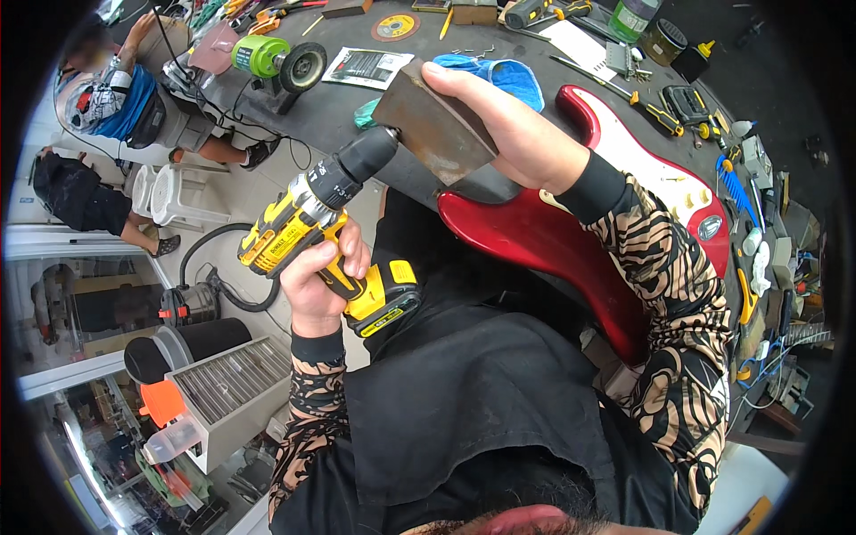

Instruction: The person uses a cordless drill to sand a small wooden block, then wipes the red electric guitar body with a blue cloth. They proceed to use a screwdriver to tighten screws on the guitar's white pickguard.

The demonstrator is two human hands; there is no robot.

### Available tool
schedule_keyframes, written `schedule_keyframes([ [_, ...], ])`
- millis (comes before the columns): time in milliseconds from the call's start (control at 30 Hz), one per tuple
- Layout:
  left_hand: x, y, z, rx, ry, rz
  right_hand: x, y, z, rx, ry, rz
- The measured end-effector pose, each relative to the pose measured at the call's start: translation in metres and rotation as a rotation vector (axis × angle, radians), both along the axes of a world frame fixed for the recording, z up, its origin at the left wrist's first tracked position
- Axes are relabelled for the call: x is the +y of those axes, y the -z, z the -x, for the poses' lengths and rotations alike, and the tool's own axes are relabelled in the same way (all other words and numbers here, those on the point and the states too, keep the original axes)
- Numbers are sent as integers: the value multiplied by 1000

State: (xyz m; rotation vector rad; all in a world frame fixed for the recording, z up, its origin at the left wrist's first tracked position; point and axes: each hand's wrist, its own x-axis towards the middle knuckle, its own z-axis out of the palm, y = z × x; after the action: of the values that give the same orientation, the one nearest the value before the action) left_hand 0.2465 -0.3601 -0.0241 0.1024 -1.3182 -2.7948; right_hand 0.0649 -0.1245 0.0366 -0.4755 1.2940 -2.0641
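Note:
My left hand (pixel 319 283) is wrapped round the grip of a yellow and black cordless drill (pixel 299 234), with its battery toward me. The drill's black chuck (pixel 367 153) points up and to the right. Its tip meets, or nearly meets, the left edge of a worn brown rectangular block (pixel 434 125); I cannot tell if they touch. My right hand (pixel 513 125) grips that block from the right, thumb along its top edge. Under my right forearm lies a red electric guitar body (pixel 526 234) with a white pickguard (pixel 646 147).
On the dark workbench are a green bench motor with a black wheel (pixel 303 68), a blue cloth (pixel 499 78), a printed packet (pixel 366 68) and a yellow-handled screwdriver (pixel 655 116). White stools (pixel 178 196) and a co-worker (pixel 134 98) are at the left.

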Motion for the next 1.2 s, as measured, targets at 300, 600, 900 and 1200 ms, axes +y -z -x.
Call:
schedule_keyframes([
  [300,0,2,-1,-13,2,7,0,0,0,18,5,-10],
  [600,1,3,0,-9,-11,24,0,3,0,-1,2,-22],
  [900,5,3,-2,-4,-22,56,-3,0,-3,123,39,-90],
  [1200,7,2,-4,1,-44,118,0,1,-1,145,2,-102],
])
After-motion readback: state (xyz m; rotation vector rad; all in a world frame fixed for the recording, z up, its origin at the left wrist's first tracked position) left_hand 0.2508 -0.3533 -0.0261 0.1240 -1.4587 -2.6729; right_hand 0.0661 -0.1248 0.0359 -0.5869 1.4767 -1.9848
